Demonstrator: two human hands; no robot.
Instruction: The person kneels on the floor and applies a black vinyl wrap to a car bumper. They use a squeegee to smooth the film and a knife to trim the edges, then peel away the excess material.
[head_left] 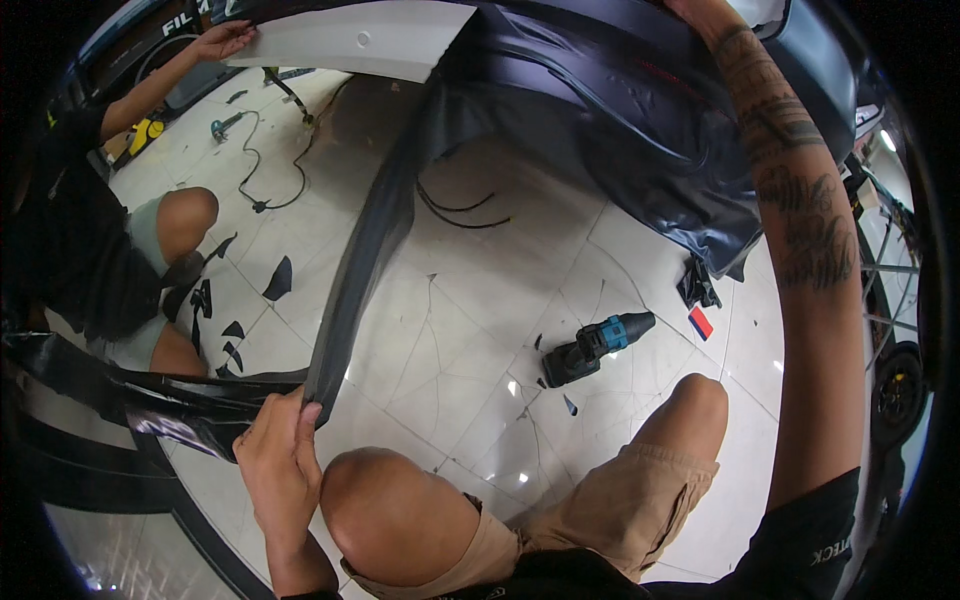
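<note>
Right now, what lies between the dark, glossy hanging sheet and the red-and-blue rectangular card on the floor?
In the head view, a crumpled, shiny black scrap lies between the sheet and the card.

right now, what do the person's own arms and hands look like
The left hand is ungloved, as is what shows of the right hand, mostly cut off by the top edge. The right forearm carries dark tattoos: script-like lettering, with denser patterns toward the wrist. The right sleeve is short and black with pale print. Little of the left forearm shows.
</note>
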